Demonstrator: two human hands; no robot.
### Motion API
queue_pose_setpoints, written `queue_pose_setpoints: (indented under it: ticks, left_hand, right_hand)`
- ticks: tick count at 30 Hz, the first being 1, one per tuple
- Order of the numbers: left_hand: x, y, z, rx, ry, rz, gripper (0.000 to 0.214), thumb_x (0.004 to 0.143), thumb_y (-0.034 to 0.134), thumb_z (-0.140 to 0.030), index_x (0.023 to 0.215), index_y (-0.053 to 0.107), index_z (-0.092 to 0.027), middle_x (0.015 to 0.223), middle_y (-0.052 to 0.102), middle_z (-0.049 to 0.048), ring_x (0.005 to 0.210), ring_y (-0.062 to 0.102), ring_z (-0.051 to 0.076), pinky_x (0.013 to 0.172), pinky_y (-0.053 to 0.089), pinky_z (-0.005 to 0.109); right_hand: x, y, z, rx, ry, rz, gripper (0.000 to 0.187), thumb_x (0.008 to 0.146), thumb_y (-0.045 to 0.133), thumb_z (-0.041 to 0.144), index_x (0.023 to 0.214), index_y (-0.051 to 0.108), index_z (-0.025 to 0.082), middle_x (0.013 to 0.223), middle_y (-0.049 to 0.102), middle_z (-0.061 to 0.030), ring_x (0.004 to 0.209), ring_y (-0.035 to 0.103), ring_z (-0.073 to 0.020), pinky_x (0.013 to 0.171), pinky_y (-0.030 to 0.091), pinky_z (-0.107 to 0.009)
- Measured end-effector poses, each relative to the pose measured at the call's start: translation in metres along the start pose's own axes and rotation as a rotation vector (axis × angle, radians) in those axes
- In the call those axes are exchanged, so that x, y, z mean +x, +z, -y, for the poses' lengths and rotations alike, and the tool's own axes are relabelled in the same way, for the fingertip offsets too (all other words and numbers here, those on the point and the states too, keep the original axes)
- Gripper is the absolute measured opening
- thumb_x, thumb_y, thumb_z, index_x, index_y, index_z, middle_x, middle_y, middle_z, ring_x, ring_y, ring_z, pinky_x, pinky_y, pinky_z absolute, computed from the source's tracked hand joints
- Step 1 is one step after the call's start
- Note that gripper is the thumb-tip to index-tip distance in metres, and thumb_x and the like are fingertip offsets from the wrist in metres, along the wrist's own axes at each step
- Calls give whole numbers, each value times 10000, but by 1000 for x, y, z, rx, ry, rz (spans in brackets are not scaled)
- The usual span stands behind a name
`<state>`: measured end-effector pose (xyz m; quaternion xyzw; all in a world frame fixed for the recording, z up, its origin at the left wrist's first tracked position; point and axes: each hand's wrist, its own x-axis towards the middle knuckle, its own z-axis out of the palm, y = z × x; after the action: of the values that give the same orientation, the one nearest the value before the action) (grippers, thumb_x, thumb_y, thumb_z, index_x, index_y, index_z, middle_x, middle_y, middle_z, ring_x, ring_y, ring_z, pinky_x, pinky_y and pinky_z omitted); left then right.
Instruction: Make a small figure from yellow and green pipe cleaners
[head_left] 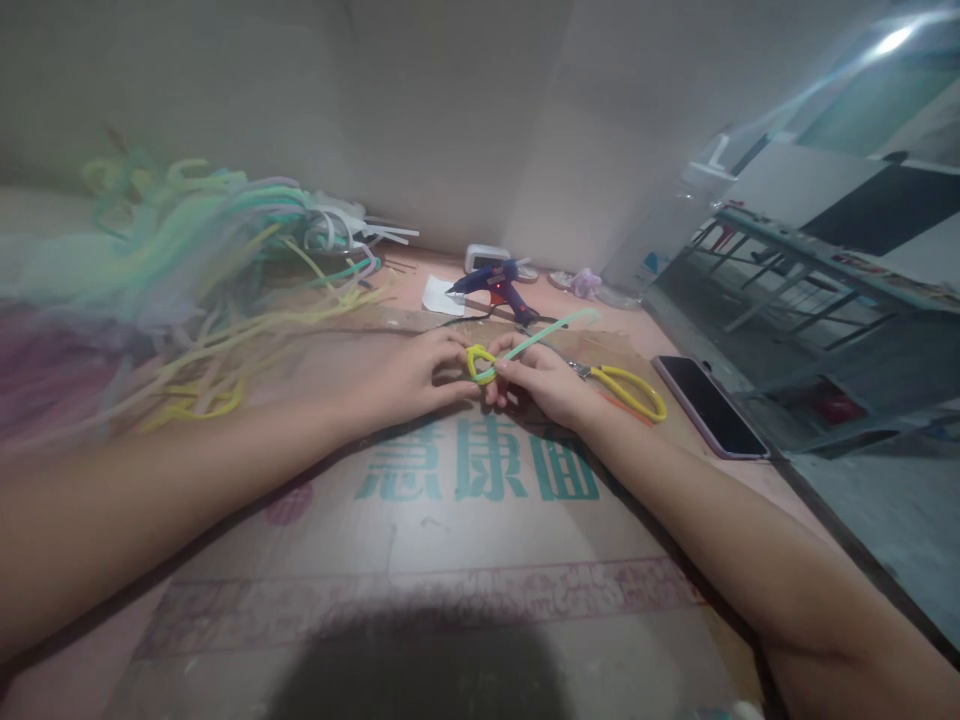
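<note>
Cardboard [405, 545], yellow loop [471, 362] in hands [424, 372] [546, 382], clear container [660, 230]

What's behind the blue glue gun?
Behind the glue gun: a white, dark-fronted object, then the grey wall. The gun covers part of the object's lower side; that can't be seen.

Both forearms are noted as bare over the visible length. The left forearm [247, 465] is seen to be slender, smooth in outline and narrowed towards the wrist. On the right forearm [690, 515], a crease is observed near the elbow. The left hand [439, 372] and right hand [540, 378] are uncovered; fingernail detail cannot be resolved.
</note>
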<state>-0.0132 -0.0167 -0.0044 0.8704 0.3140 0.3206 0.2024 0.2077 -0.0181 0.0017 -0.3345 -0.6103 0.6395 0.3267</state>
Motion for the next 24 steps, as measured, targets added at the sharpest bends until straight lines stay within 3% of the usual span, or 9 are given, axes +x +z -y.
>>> queue_pose_setpoints:
  ticks: [6,12,24]
  left_hand:
    - [0,1,-1,10,-22,-46,180,909,584,-356,905,639,-185,1039,667,58,983,619,212,870,489,323]
    - [-1,1,-3,28,-67,-83,139,873,580,-316,907,624,-189,983,655,53,920,612,209,813,493,324]
    - [-1,1,1,33,-83,-52,271,913,582,-430,976,654,-176,1129,650,97,1054,611,239,920,488,368]
  right_hand:
    - [1,3,-1,-73,-43,-35,380,827,726,455,1014,508,207,644,702,12,504,583,-109,454,392,-191]
    - [4,3,-5,13,-72,-141,403,808,717,520,982,523,211,657,693,19,515,583,-107,492,445,-208]
    - [4,4,-4,-121,-95,-152,416,802,716,522,914,454,219,628,677,32,475,551,-97,443,382,-191]
